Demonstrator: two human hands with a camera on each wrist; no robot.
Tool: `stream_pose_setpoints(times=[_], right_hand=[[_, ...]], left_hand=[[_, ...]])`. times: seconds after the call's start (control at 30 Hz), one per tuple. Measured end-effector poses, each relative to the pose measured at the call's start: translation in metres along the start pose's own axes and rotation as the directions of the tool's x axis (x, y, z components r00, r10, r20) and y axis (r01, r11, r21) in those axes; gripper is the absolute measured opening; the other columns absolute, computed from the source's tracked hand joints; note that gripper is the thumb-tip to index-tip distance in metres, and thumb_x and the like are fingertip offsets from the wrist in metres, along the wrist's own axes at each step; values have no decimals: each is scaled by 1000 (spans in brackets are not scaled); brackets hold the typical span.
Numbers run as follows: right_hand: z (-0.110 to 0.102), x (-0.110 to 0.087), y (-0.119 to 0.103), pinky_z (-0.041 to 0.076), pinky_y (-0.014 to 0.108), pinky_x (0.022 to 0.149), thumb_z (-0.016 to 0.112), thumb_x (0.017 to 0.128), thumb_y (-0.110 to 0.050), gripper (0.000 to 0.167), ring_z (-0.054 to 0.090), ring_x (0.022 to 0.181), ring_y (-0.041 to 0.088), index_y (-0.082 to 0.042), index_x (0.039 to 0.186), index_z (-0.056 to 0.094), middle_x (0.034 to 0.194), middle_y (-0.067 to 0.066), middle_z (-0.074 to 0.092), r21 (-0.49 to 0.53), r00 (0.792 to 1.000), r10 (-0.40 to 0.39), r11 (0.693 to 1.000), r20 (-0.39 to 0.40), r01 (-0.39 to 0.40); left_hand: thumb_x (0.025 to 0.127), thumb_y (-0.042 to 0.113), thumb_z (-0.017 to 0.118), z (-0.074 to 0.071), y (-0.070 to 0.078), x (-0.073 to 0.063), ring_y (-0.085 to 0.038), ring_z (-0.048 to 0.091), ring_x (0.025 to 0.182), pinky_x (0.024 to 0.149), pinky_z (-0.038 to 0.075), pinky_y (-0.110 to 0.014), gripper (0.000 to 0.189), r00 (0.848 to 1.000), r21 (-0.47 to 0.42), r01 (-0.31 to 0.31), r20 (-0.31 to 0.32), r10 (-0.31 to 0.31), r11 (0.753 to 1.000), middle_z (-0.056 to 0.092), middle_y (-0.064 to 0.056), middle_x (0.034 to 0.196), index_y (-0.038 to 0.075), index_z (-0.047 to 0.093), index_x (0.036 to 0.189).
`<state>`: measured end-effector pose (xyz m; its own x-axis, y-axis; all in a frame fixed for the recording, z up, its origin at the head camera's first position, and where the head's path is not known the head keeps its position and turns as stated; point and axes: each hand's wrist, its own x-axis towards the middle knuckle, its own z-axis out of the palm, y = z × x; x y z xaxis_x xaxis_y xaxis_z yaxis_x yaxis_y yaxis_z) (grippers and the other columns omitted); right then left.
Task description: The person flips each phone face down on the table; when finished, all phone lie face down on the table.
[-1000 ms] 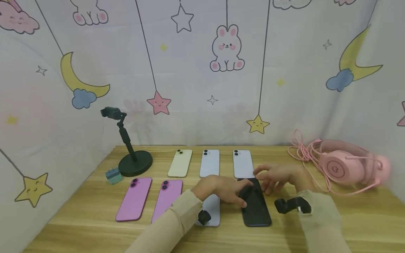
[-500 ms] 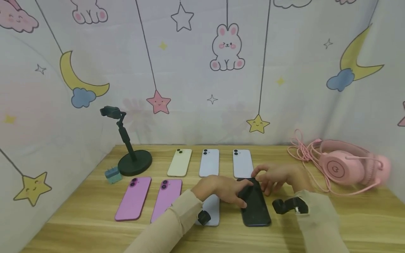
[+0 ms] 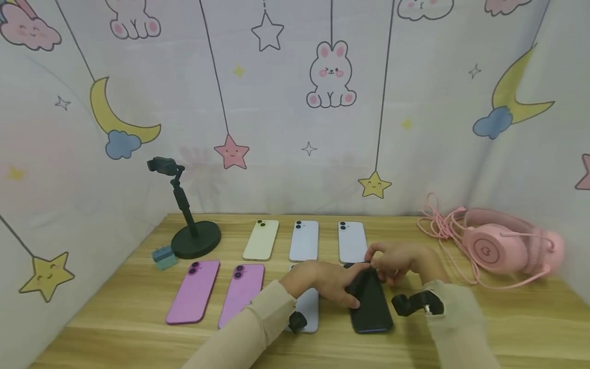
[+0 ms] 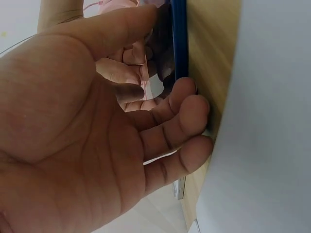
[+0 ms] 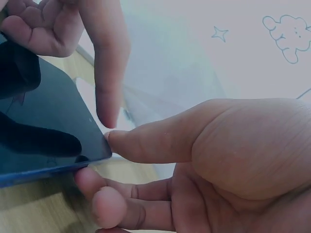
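Observation:
A dark-screened smartphone with blue sides (image 3: 374, 310) lies screen up on the wooden table (image 3: 341, 353). From its left side my left hand (image 3: 328, 282) holds it, thumb on the glass, other fingertips curled by the blue edge. Its straight index finger (image 5: 111, 73) reaches the far corner. There my right hand (image 3: 398, 260) grips the phone: the thumb (image 5: 146, 141) touches the corner and curled fingertips (image 5: 90, 182) sit beneath the edge. Dark reflections of fingers show on the glass. Below my left wrist lies a pale blue phone (image 3: 309, 310), partly hidden.
A yellow phone (image 3: 261, 241) and two whitish phones (image 3: 304, 242), (image 3: 353, 241) lie in the back row. Two purple phones (image 3: 193, 292) lie at left. A black stand (image 3: 195, 241), blue-green charger plug (image 3: 163, 257) and pink headset (image 3: 500, 251) with coiled cable flank them.
My right hand has shifted slightly left, its thumb and fingers closing on the phone's far corner beside my left index finger. The left hand stays nearly in place.

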<state>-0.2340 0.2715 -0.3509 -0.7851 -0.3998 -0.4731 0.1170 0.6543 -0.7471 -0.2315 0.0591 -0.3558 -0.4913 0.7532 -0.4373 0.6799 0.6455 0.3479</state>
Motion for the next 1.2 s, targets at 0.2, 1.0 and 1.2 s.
stream_pose_setpoints(times=[0.2, 1.0, 1.2], right_hand=[[-7, -3, -1, 43, 26, 53, 45, 97, -3, 26, 48, 53, 13, -5, 122, 49, 73, 6, 56, 17, 998, -53, 998, -31, 54], [-4, -2, -7, 46, 32, 61, 47, 96, 0, 44, 50, 58, 15, 5, 139, 45, 80, 10, 60, 109, 979, -202, 973, -8, 201], [-6, -1, -10, 45, 32, 60, 45, 96, 1, 44, 49, 59, 16, 6, 139, 43, 82, 14, 60, 111, 976, -220, 969, 0, 219]], left_hand=[[96, 45, 66, -4, -1, 1, -14, 58, 92, 90, 45, -30, 99, 1000, -60, -20, -8, 20, 998, 62, -7, 108, 27, -7, 161], [96, 57, 57, -4, -5, -4, -9, 55, 107, 99, 40, -25, 104, 997, -226, -77, -14, 76, 971, 53, -12, 138, 30, -23, 156], [99, 59, 49, -7, -7, -5, -12, 64, 82, 85, 44, -26, 96, 998, -286, -67, 0, 70, 956, 65, -5, 100, 35, -26, 154]])
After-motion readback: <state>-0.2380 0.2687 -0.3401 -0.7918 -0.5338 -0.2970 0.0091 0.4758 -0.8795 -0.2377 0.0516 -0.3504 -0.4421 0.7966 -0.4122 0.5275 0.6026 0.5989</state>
